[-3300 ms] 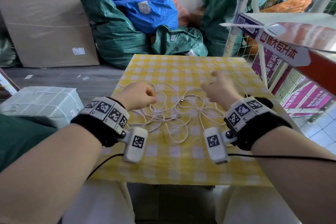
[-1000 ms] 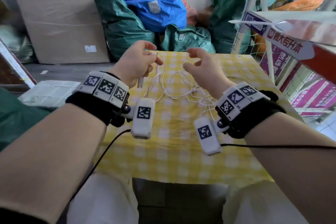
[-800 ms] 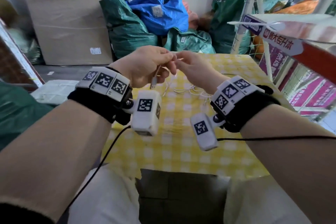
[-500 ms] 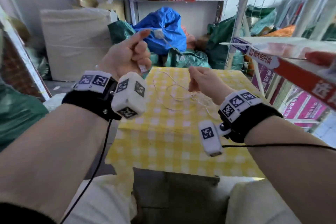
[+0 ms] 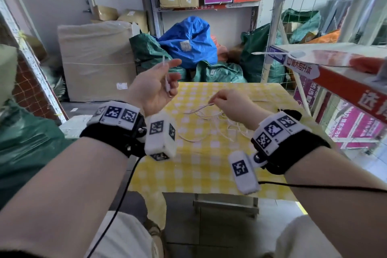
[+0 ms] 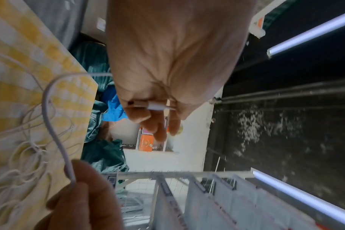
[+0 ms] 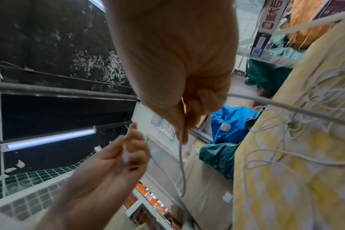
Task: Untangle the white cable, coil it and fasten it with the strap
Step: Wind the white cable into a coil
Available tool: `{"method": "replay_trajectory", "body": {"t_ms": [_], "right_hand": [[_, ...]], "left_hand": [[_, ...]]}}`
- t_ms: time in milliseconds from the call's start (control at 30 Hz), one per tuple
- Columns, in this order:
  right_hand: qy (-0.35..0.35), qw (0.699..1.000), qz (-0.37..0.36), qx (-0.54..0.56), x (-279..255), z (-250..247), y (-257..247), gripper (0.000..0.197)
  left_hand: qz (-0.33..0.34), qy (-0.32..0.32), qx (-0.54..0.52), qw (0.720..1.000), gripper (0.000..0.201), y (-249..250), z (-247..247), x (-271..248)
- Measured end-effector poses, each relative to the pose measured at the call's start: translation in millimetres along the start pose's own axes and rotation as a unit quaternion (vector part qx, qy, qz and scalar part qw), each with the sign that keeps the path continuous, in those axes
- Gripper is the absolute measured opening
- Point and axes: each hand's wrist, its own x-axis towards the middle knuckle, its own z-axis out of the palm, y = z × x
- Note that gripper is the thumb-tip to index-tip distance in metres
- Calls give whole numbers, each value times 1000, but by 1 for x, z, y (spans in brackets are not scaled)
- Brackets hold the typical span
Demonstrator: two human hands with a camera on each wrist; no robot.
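Note:
The white cable lies mostly in a loose tangle on the yellow checked tablecloth. My left hand is raised above the table's far left corner, palm turned up, and holds the cable's plug end between its fingers. A short free span of cable curves from there to my right hand, which pinches it with thumb and forefinger just above the tangle. In the right wrist view the cable hangs from the right hand's fingertips. I cannot make out a strap.
The table is small; its right edge runs close to a wire shelf rack with red and purple boxes. Blue and green sacks and a large wrapped carton stand beyond the far edge. My knees are under the near edge.
Both hands rose from the tangle; the left lifted the plug end, the right met it, then slid away along the cable. Since half a second ago the left hand turned palm up.

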Motion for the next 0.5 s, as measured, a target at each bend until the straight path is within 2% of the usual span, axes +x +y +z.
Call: {"method": "replay_trajectory", "body": {"t_ms": [67,100,233,267,367,500], "right_hand": [[-48,998,-28,11,-4,4,-4,23],[-49,998,-39,25,-3,5,-2,21],[7,988,-69,137,4,7,12,12],[24,985,-76,155,7,7,15,10],[59,977,-73,193,20,13,31,5],[96,979,-24,180,44,31,60,19]], "left_hand": [[-13,-20,79,997,30,-11,11,4],[-29,-40,127,991,30,-19,16,7],[-108,-127,316,934,27,-52,23,17],[-126,-136,323,928,27,-58,22,19],[-181,-150,235,943,23,-74,15,31],[-209,-166,148,952,43,-89,-4,49]]}}
